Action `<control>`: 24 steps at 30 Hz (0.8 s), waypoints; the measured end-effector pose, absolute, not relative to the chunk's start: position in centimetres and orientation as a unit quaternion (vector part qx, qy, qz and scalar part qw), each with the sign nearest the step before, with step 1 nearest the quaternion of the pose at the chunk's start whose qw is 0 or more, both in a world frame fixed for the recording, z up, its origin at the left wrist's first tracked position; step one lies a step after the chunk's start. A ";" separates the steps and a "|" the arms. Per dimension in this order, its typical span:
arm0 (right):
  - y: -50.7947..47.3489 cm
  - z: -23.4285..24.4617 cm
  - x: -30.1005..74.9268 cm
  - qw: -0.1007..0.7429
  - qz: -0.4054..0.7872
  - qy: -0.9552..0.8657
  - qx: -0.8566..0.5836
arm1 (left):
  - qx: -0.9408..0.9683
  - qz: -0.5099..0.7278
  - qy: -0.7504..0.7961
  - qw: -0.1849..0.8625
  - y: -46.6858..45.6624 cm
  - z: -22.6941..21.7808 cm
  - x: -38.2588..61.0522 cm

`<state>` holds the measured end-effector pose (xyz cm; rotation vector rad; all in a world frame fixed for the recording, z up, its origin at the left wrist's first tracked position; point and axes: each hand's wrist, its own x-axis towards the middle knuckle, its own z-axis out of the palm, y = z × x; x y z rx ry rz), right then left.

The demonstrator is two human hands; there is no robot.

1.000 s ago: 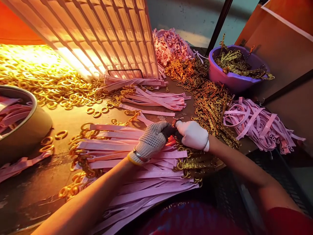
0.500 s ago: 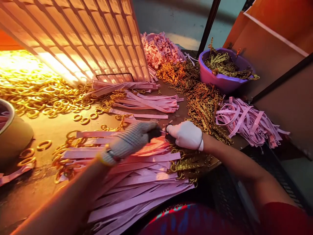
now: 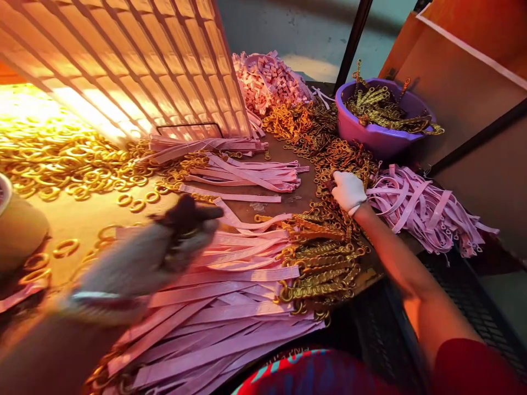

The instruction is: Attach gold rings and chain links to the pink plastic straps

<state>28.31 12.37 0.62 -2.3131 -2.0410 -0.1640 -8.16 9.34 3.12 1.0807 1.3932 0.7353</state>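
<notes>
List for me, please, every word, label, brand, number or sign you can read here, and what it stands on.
No text is clear enough to quote.
Printed cloth at the bottom edge: letter-like marks, too small and blurred to read.
Pink straps: no readable text.
Purple bowl: no lettering visible.

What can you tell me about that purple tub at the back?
The purple tub is wide and open-topped, and looks like smooth plastic. It sits roughly upright at the far right of the table, holding a tangle of gold-coloured chains, some reaching over its right rim. Loose chains lie close by its near left side; its base is hard to see.
</notes>
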 end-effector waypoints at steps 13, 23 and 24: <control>13.7 -1.9 29.4 0.159 -0.020 -0.664 -0.731 | 0.313 0.274 0.422 0.806 8.2 1.0 -2.9; 5.5 2.6 19.6 0.312 0.267 -0.786 -0.463 | 0.473 0.312 0.435 0.699 6.1 1.8 -0.9; 5.1 2.9 19.2 0.298 0.263 -0.791 -0.466 | 0.488 0.307 0.433 0.693 5.9 2.0 -0.9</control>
